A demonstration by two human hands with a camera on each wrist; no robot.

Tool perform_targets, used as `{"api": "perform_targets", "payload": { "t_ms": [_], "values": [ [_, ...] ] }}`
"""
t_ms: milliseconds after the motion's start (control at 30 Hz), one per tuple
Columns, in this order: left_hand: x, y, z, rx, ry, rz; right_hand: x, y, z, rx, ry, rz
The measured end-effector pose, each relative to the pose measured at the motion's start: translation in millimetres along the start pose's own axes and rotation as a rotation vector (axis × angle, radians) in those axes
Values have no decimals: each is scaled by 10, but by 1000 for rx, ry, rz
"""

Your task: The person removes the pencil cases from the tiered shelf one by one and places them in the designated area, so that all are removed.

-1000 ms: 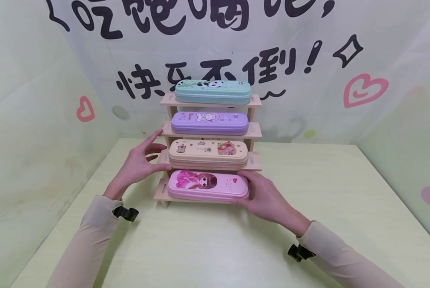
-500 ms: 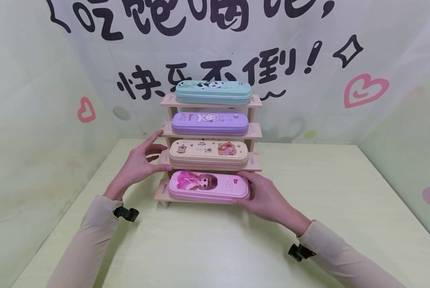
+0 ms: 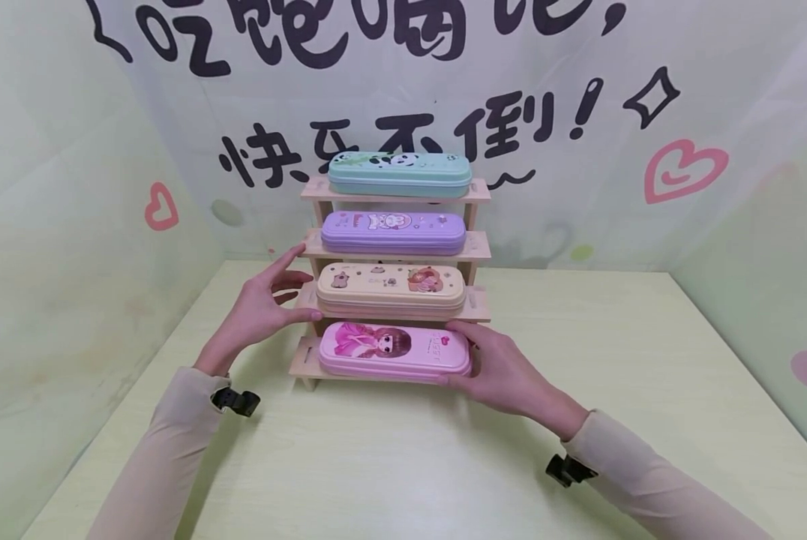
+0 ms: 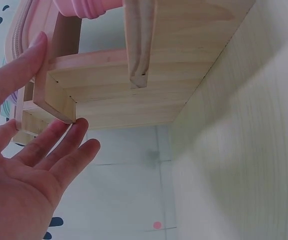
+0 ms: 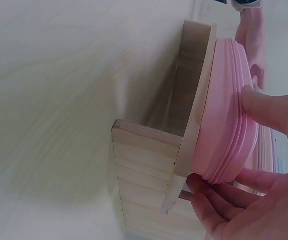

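A tiered wooden display stand [image 3: 302,365] bears zippered pencil cases, one per step. On the lowest step lies the pink pencil case [image 3: 376,352] with a doll picture. My right hand [image 3: 508,375] grips its right end; in the right wrist view the thumb lies along the front of the pink case [image 5: 226,115] and the fingers curl round its end. At the stand's left side, my left hand [image 3: 258,307] holds the end of the second step between thumb and fingers, its index fingertip at the step above. In the left wrist view, the fingertips of this hand [image 4: 28,175] meet the board's corner.
Above the pink case sit a cream pencil case [image 3: 390,289], a purple one [image 3: 393,234] and a mint panda one [image 3: 400,176]. The stand rests on a pale wood-grain table [image 3: 376,465], close to a printed backdrop [image 3: 545,217]. Side walls flank the table.
The pink pencil case has slid slightly to the right along the lowest step, with my right hand on it. My left hand has stayed at the stand's left side.
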State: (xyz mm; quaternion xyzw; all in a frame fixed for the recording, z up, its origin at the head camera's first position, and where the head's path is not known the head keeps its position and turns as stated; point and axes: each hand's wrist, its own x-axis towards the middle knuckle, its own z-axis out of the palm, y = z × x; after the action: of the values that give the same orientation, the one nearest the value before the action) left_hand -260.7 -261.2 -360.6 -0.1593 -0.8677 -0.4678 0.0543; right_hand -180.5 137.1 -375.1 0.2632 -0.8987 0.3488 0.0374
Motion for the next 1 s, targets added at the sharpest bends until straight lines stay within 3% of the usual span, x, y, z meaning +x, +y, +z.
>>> {"api": "perform_targets", "payload": {
  "t_ms": [433, 1000],
  "values": [
    [1, -7, -7, 0, 2, 5, 13, 12, -1, 48, -20, 23],
    [-5, 3, 0, 1, -2, 19, -62, 35, 36, 40, 61, 32]
  ]
}}
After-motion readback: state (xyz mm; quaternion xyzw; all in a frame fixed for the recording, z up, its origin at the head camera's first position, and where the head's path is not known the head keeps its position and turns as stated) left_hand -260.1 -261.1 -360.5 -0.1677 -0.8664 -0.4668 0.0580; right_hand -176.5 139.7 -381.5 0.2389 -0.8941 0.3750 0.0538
